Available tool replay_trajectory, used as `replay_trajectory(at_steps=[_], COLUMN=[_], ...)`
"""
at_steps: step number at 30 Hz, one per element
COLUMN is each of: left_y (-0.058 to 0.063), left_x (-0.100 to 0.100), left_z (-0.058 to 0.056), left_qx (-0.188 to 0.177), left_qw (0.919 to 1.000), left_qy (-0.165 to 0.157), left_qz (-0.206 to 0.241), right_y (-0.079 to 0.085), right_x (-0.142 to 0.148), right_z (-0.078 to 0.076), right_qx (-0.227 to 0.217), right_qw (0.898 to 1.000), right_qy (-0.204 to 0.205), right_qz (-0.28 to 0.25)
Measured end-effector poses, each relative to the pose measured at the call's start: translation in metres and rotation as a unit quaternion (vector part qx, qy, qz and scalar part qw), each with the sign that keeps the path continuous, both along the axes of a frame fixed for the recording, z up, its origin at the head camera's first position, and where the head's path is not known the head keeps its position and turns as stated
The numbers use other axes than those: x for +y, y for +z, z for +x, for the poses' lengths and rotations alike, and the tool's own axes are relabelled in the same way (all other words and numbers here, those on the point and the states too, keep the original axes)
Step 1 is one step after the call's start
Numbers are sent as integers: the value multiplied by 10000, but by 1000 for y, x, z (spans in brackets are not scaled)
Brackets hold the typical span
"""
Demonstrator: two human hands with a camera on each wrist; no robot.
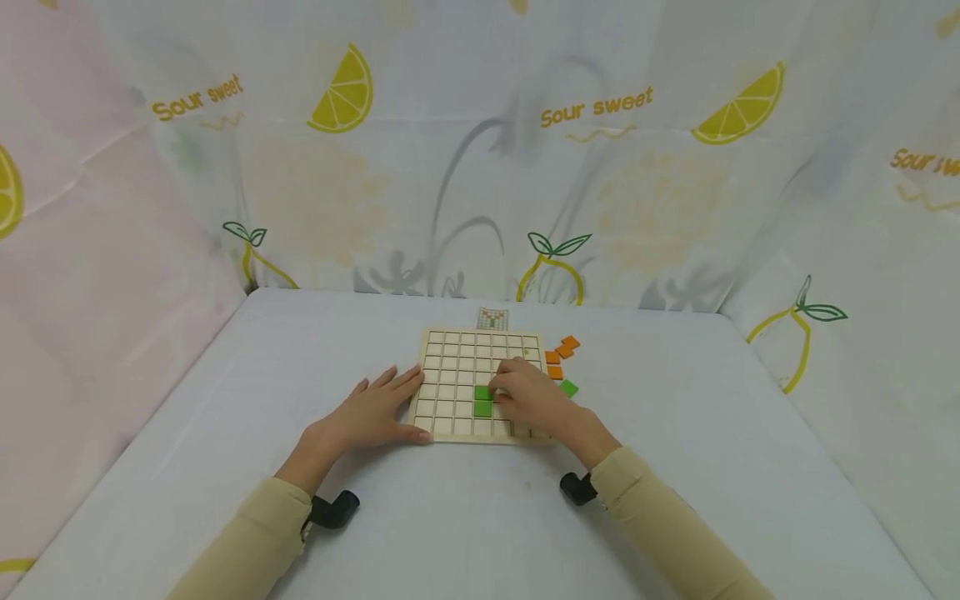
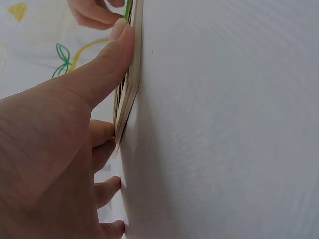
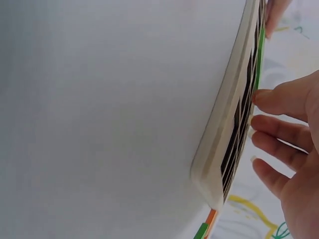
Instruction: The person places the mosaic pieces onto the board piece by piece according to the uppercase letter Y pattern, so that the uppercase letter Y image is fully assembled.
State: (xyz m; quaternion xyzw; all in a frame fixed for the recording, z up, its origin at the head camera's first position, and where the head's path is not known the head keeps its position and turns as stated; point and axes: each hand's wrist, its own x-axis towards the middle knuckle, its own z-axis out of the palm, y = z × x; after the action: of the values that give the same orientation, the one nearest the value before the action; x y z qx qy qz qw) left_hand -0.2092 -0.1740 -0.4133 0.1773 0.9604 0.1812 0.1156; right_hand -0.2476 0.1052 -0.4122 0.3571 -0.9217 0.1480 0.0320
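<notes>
A pale wooden grid board (image 1: 445, 377) lies flat on the table in the head view. Two green square tiles (image 1: 483, 401) sit one behind the other in its lower middle cells. My left hand (image 1: 378, 411) is spread at the board's left side, fingertips on the left edge and thumb (image 2: 107, 62) at the near corner. Over the board, my right hand (image 1: 534, 400) has its fingertips down beside the green tiles. In the right wrist view, its thumb (image 3: 279, 99) touches the surface at the end of a green strip; no tile shows between thumb and fingers.
Several loose orange tiles (image 1: 555, 372) lie off the board's right edge, with a green tile (image 1: 569, 389) nearer me. Behind the board is a small gridded pattern card (image 1: 492, 319). A lemon-printed cloth (image 1: 465, 167) hangs behind the white table (image 1: 465, 517).
</notes>
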Motion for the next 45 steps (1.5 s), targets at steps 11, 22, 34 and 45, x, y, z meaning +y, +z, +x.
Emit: replay_trajectory(at_steps=[11,22,34,45], left_y=[2,5,2,0], left_x=[-3,-3,-1,0], left_z=[-1,-1,1,4], left_qx=[124,150,57,71], left_qw=[9999,9999,9999,9999], left_qy=[1,-46,11,-24], left_qz=[-3,37,96,114], right_y=[6,6,5,0], right_x=[26,45,62,73], right_z=[0,-2,2,5], right_qx=[303,218,42,-45], right_qw=[9995,9981,9937,9901], right_qy=[-43,-578,-1118,-1350], right_qz=[45,-29,-28,370])
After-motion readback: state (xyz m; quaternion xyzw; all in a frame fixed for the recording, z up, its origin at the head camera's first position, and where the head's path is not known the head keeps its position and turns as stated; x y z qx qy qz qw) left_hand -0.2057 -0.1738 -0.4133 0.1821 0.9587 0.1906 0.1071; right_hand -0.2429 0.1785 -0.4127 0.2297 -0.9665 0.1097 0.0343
